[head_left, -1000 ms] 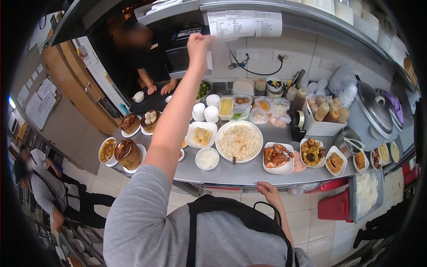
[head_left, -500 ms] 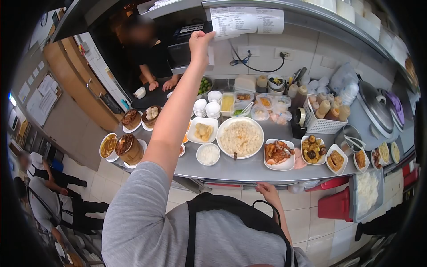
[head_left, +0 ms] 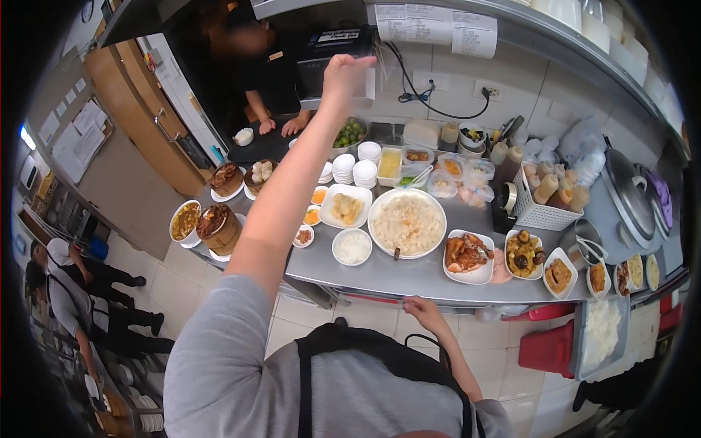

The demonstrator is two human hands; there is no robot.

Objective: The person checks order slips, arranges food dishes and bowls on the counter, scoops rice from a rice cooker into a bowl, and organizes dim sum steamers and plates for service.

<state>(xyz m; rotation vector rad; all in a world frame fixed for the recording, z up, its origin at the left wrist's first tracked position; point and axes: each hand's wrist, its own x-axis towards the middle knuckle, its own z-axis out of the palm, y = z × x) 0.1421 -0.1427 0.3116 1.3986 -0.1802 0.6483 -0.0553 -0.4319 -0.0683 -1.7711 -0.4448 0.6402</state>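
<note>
My left hand (head_left: 345, 79) is raised high at arm's length, in front of the black printer (head_left: 321, 55). Its fingers are smeared by motion, the tips just below the left end of the printed paper slips (head_left: 437, 28) hanging from the shelf. Low at the counter's front edge, my right hand (head_left: 425, 314) has its fingers drawn together; whether something small is between them is unclear. Below the left hand, on the counter, stand a large bowl of rice (head_left: 407, 225), a dish of dumpling-like pieces (head_left: 345, 206) and a small bowl of white food (head_left: 352, 248).
A person (head_left: 274, 95) stands behind the counter at the left. The steel counter (head_left: 328, 274) also carries plated meat (head_left: 468, 255), stacked white cups (head_left: 343, 166) and a basket of sauce bottles (head_left: 540, 208). A red bin (head_left: 545, 350) is at the lower right.
My left hand has come away from the slips' lower left corner, which it was touching, and is now lower. The view has shifted slightly. My right hand stays near the counter edge.
</note>
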